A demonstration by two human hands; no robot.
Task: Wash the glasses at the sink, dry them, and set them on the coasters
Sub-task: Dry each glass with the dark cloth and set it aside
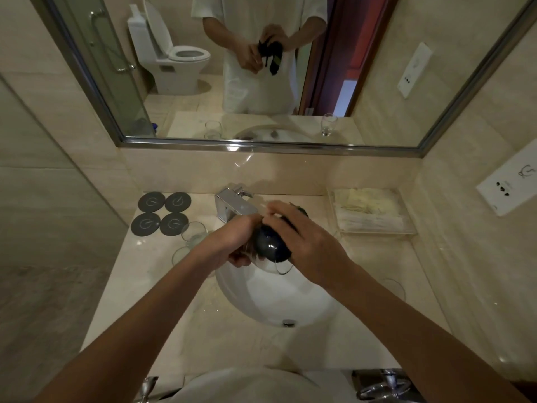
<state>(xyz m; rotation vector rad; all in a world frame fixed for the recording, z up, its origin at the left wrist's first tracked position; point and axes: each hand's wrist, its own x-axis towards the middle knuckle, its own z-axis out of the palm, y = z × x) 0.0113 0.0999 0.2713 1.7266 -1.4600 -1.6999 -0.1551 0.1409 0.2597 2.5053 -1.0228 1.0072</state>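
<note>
Head view: glass (pixel 276 264) with dark cloth (pixel 271 245) gripped between both hands (pixel 270 237) above sink (pixel 261 301).

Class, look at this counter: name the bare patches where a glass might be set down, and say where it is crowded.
All four coasters are bare. Bare counter lies right of the sink, in front of the clear tray, apart from one glass near the wall. It is crowded left of the sink, where two glasses stand, and over the basin, where both hands work.
</note>
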